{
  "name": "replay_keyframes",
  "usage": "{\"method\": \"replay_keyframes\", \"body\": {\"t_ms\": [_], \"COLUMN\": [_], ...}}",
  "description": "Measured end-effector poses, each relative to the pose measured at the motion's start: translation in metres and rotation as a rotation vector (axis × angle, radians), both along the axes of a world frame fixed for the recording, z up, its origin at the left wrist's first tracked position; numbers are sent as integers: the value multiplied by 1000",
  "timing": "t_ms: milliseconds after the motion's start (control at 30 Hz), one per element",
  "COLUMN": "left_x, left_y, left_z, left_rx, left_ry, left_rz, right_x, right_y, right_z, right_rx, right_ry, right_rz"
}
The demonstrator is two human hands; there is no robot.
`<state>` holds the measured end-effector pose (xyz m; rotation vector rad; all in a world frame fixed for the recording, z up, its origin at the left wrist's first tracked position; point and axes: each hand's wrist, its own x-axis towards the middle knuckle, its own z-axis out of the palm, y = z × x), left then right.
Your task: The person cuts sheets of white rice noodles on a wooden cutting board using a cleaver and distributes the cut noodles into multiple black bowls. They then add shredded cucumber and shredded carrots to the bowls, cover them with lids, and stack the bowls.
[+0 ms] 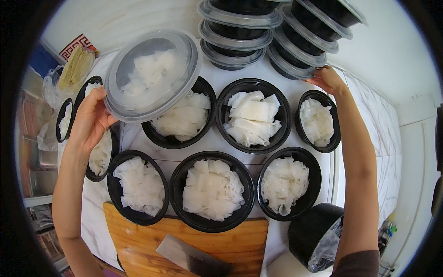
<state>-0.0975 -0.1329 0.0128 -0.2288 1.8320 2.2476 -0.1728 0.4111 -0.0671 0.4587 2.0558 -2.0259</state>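
My left hand (92,114) grips the edge of a round translucent plastic lid (188,86). White flat noodles (152,69) in a dark bowl show through the lid, and the gap between lid and bowl cannot be judged. At the back right, my right hand (327,80) has its fingers at the rim of the lowest lidded container (294,72) in a leaning stack. Between my arms stand several black plastic bowls, each holding white flat noodles. Among them are a back-middle bowl (254,149), a front-middle bowl (213,226) and a small-looking right bowl (316,149).
Another stack of lidded black containers (235,43) stands beside the right one, near the wall. In front, a cleaver (193,254) lies on a wooden cutting board (138,242). A black bin with a plastic liner (311,235) is at front right. Bagged yellowish food (76,65) sits back left.
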Motion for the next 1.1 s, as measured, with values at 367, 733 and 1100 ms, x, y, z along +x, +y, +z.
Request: {"method": "replay_keyframes", "body": {"t_ms": [367, 733, 1100], "left_x": [9, 40, -39], "left_y": [-5, -39, 60], "left_z": [10, 57, 146], "left_rx": [109, 143, 498], "left_ry": [15, 48, 327], "left_rz": [37, 112, 0], "right_x": [4, -21, -10], "right_y": [-63, -227, -229], "right_z": [4, 5, 24], "right_rx": [128, 1011, 1085], "right_ry": [45, 246, 123], "right_rz": [-209, 647, 304]}}
